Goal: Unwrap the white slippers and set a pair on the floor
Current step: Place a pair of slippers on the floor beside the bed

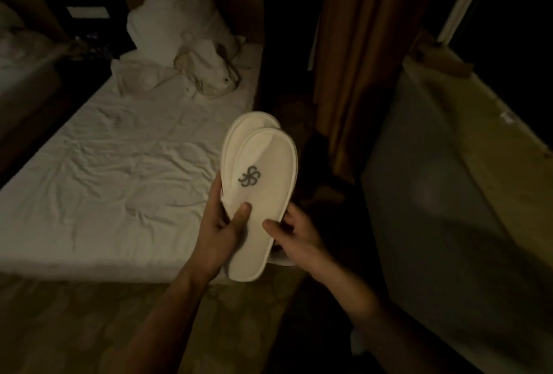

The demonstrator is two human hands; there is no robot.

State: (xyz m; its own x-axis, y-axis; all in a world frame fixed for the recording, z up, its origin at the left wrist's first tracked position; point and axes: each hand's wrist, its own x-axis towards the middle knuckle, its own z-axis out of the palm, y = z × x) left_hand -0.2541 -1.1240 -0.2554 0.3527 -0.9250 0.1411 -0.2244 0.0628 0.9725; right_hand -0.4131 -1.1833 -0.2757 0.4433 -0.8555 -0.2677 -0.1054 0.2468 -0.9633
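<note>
I am standing in a dim hotel bedroom: a bed [119,170] in rumpled white sheets is lying by long brown curtains [359,59], pillows [167,26] are piling at its head, patterned carpet [74,328] is running underfoot.

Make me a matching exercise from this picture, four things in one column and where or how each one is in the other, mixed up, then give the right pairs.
Things:
1. white slippers
2. left hand
3. white bundle
4. curtain

States:
A. hangs right of the bed
B. lies at the bed's far end
C. stacked, held above the bed's edge
D. thumb pressed on the top slipper

Pairs: 1-C, 2-D, 3-B, 4-A
</note>
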